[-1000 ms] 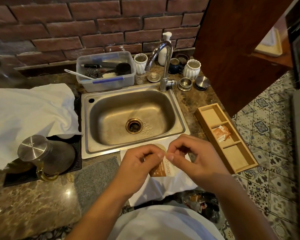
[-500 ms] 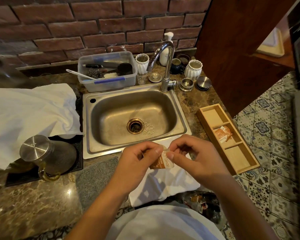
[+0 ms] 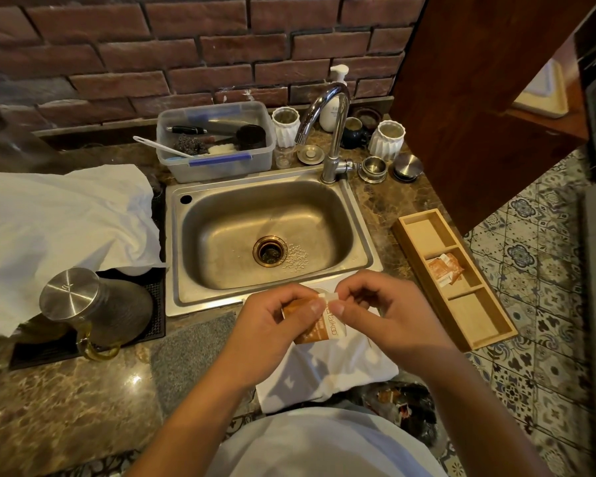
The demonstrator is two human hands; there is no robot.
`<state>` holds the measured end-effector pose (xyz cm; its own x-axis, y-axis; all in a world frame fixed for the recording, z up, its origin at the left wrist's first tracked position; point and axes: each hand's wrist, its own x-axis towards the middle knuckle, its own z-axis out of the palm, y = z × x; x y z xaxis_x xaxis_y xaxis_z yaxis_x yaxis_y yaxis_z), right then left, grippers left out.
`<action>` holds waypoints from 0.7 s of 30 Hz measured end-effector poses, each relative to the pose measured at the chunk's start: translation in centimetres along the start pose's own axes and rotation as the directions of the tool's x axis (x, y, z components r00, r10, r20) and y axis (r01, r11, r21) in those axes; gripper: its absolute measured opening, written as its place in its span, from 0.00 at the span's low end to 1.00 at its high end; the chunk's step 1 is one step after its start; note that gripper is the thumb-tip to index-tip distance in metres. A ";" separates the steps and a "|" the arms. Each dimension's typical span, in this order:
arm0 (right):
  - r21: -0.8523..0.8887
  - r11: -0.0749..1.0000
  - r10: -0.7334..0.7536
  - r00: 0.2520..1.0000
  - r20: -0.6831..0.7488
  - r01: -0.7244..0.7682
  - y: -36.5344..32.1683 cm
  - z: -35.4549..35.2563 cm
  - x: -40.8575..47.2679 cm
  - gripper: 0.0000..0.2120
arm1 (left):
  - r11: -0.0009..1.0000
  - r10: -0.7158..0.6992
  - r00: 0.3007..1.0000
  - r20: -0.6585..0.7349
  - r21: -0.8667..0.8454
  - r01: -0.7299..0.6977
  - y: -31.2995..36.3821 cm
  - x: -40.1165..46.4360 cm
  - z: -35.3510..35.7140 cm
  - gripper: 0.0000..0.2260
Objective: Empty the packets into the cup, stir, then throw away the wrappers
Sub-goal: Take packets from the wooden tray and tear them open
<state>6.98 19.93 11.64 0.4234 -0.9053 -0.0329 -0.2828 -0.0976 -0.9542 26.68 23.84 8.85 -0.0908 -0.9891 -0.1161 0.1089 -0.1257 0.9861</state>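
Note:
An orange and white packet (image 3: pixel 319 325) is pinched at its top edge between my left hand (image 3: pixel 272 325) and my right hand (image 3: pixel 382 315), just in front of the sink. A small white strip at its top corner sticks up by my right fingers. The hands hide a round pale rim behind them; whether it is the cup I cannot tell. More orange packets (image 3: pixel 444 270) lie in the middle compartment of a wooden tray (image 3: pixel 489 332) at the right. A dark bag (image 3: pixel 406 404) holding torn wrappers sits below the counter edge.
A steel sink (image 3: pixel 186 270) with a tap (image 3: pixel 334 132) lies ahead. A white cloth (image 3: pixel 324 373) lies under my hands, with a grey mat (image 3: pixel 190 356) to its left. A metal jug (image 3: pixel 93 304) stands on a black mat. A plastic box (image 3: pixel 217 163) and white jars stand behind.
My hands have shifted slightly while gripping the packet. The top corner strip now stands away from the packet by my right fingers.

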 end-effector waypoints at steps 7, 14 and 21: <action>-0.056 0.991 -0.128 0.989 -0.073 0.124 0.0 0.4 0.0 0.04 | 0.997 -0.035 0.999 -0.010 -0.072 0.035 0.1 0.3 0.2 0.06; -0.287 0.926 -0.306 0.932 -0.194 0.245 0.6 1.4 -0.2 0.04 | 0.951 -0.149 0.988 -0.049 -0.282 0.130 -0.2 0.5 1.5 0.09; -0.079 0.994 -0.096 0.973 -0.210 0.081 0.6 1.0 -0.5 0.05 | 0.947 -0.185 0.982 -0.027 -0.272 0.171 -0.1 0.8 1.3 0.10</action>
<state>7.43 20.75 10.76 0.2584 -0.9583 0.1224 -0.3147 -0.2033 -0.9272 25.32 23.16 8.79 -0.0823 -0.9504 -0.2999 0.3564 -0.3091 0.8817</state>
